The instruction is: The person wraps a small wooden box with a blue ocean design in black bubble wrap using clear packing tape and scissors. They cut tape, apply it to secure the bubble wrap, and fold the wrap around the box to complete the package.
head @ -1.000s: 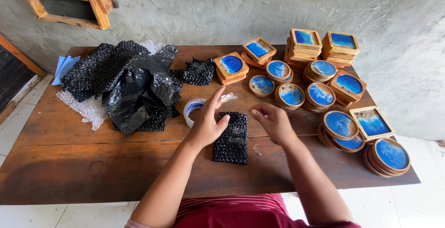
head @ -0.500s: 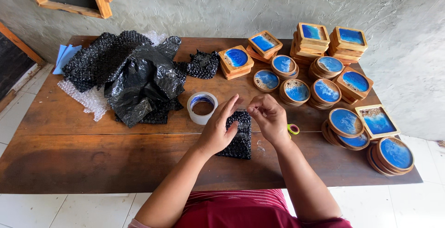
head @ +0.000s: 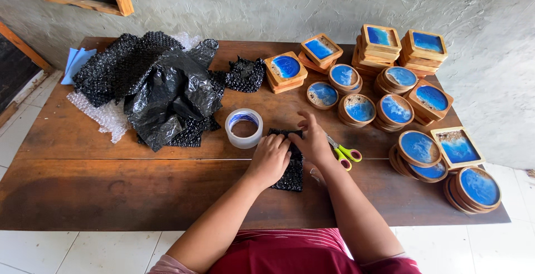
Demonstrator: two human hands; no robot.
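A small parcel wrapped in black bubble wrap [head: 291,175] lies on the wooden table [head: 111,185] in front of me. My left hand [head: 270,159] rests curled on its left side. My right hand [head: 312,140] presses on its upper right part, fingers spread. A roll of clear tape [head: 244,128] stands just left of my left hand. Scissors with yellow and pink handles [head: 344,153] lie right of my right hand, partly hidden by it.
A heap of black bubble wrap and black plastic [head: 156,87] covers the table's back left, with clear bubble wrap [head: 100,115] under it. Stacks of round and square wooden coasters with blue centres [head: 397,109] fill the right side. A grey wall [head: 267,6] runs behind.
Both hands have drawn closer together on the black parcel, the left curling onto its side. The tape roll and scissors have come into plain view as the camera tilted.
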